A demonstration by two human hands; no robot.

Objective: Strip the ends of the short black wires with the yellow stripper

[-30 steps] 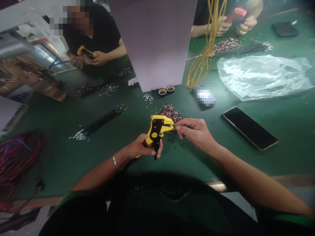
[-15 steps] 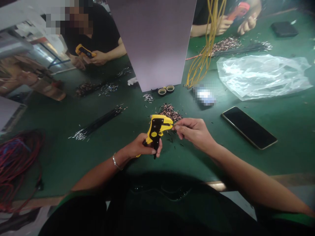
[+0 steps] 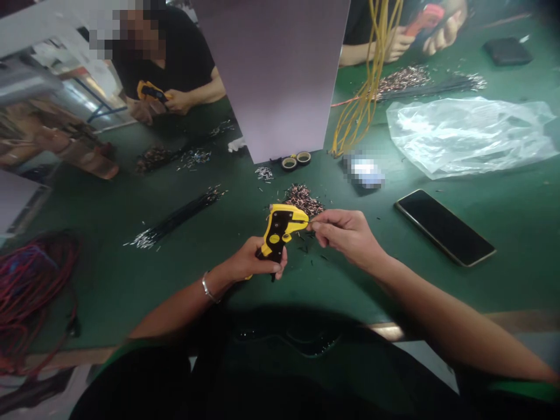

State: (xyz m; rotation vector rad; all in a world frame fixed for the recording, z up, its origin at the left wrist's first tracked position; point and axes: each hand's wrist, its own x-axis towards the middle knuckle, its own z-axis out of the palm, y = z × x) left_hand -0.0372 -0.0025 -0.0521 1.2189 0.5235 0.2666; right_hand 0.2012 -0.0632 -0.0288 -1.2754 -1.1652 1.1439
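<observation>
Yellow/blk stripper (image 3: 278,227) in wrap of L hand (image 3: 250,260), wire (image 3: 310,221) in pinch of R hand (image 3: 345,233) (rumpled clear bag (image 3: 468,134), far R)

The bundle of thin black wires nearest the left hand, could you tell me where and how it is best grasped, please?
I would take the bundle of thin black wires around its middle, coming down from above and closing across its length. It lies flat and slanted on the green tabletop, its silvery ends splayed, and no tie is visible, so gathering every strand seems safest.
</observation>
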